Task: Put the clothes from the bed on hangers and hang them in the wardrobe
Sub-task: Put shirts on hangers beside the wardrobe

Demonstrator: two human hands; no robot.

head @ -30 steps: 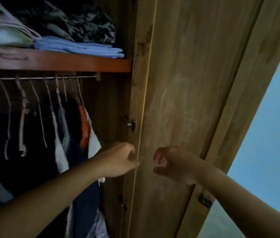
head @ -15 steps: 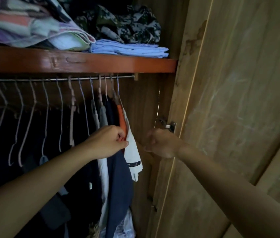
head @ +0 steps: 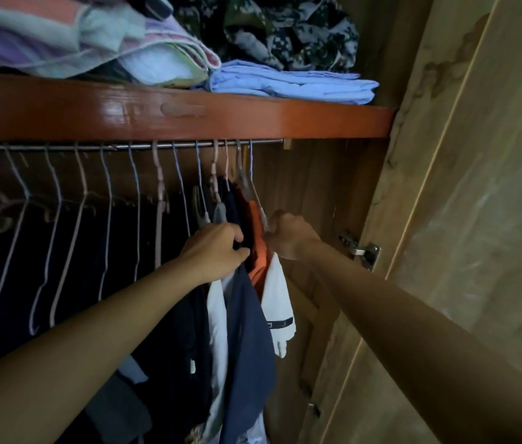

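Inside the open wardrobe a metal rail (head: 61,146) carries a row of hangers. Several empty wire hangers (head: 105,219) hang on its left part. At the right end hang a navy garment (head: 250,341), an orange garment (head: 258,264) and a white shirt (head: 277,302). My left hand (head: 218,251) grips the dark fabric at the top of the navy garment. My right hand (head: 288,235) is curled round the lower part of the white shirt's hanger (head: 254,187), just right of the orange garment. The bed is not in view.
An orange-brown shelf (head: 189,113) above the rail holds folded blue cloth (head: 291,83), a camouflage garment (head: 272,30) and pastel blankets (head: 86,36). The wardrobe door (head: 477,219) stands open at the right, its hinge (head: 362,251) near my right wrist.
My view has swung left from the door into the wardrobe. Both hands have moved up and left from the door edge to the hung clothes at the rail's right end.
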